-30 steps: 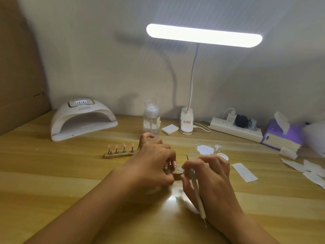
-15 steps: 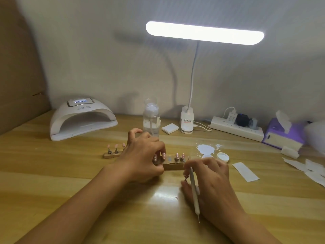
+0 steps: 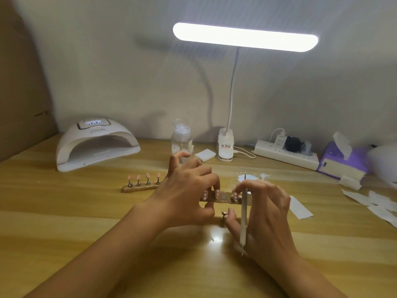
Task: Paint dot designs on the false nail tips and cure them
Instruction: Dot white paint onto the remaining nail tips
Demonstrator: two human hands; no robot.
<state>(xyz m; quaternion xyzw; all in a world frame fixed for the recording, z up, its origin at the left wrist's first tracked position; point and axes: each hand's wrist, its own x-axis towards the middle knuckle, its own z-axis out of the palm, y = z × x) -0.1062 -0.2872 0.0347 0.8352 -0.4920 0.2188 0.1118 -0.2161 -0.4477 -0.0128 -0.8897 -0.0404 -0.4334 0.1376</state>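
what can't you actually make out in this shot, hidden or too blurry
Head view:
- Dots on the nail tips on the near wooden strip: too small; fingers of the left hand, gripping the strip, and the right hand cover several.
- Small metal stand: right thumb hides whether it carries a tip.
- Dotting tool, held in the right hand: ends too thin.
- Nail lamp display: digits too small.
- White shape, right edge: blurred, cut off.
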